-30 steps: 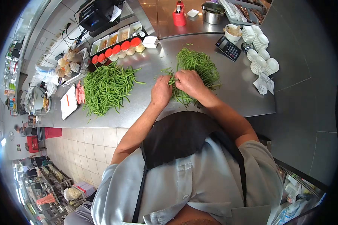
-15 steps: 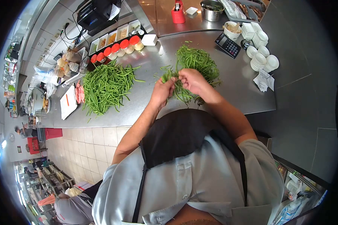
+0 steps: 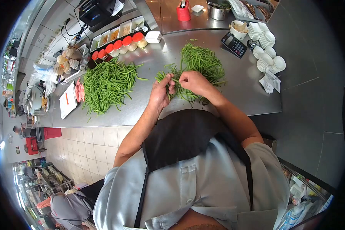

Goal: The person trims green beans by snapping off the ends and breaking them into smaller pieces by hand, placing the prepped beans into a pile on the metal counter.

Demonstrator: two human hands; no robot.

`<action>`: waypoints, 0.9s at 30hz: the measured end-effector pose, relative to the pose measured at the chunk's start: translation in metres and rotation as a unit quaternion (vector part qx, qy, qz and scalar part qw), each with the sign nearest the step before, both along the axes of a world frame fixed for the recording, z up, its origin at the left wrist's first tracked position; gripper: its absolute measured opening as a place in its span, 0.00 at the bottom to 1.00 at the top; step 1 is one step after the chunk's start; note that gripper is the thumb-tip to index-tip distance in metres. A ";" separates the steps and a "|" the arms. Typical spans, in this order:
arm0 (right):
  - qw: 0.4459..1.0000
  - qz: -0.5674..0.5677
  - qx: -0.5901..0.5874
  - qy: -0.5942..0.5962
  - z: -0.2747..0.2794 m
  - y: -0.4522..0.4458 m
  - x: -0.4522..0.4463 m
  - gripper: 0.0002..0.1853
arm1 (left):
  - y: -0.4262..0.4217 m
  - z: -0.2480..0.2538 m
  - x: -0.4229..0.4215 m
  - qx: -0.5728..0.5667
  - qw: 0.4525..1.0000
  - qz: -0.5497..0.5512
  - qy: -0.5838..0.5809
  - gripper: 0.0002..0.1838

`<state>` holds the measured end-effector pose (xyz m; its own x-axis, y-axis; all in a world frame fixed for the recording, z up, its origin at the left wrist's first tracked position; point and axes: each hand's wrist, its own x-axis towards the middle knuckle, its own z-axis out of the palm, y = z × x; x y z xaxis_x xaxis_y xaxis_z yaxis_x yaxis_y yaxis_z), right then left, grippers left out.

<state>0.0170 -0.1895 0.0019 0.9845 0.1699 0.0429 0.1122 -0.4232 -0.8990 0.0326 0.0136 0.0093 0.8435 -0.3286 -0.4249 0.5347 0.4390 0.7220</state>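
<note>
My left hand (image 3: 161, 91) is closed around a small bunch of green beans (image 3: 159, 76), whose ends stick out past the thumb and fingers. Close beside it, my right hand (image 3: 194, 82) pinches with curled fingers at the tip of a bean reaching across from the left hand; the fingers partly hide that tip. Just beyond the right hand lies a heap of green beans and bits (image 3: 203, 61), some of it scattered under both hands. A larger pile of long green beans (image 3: 107, 88) is spread on the steel counter (image 3: 145, 111) to the left.
Red-lidded jars (image 3: 121, 46) and a rack of ingredient trays (image 3: 114, 34) line the back. A calculator (image 3: 234, 44), a white tub (image 3: 239, 30) and stacked white bowls (image 3: 265, 62) stand to the right. Papers (image 3: 68, 101) lie far left. Another person (image 3: 71, 209) is behind on the left.
My hands have moved slightly apart; the left hand has turned, showing more of its bunch. The right hand stays near the heap. The view has shifted a little.
</note>
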 end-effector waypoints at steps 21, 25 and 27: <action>0.922 -0.041 -0.361 -0.132 -0.036 -0.016 0.100 0.09 | 0.163 0.072 0.061 0.793 0.453 0.125 -0.387 0.28; 0.948 -0.006 -0.288 -0.135 -0.014 -0.029 0.081 0.05 | 0.117 0.028 0.051 0.592 0.670 0.035 -0.447 0.21; 0.945 -0.001 -0.265 -0.192 0.010 -0.027 0.061 0.03 | 0.059 0.020 0.028 0.563 0.684 -0.029 -0.463 0.19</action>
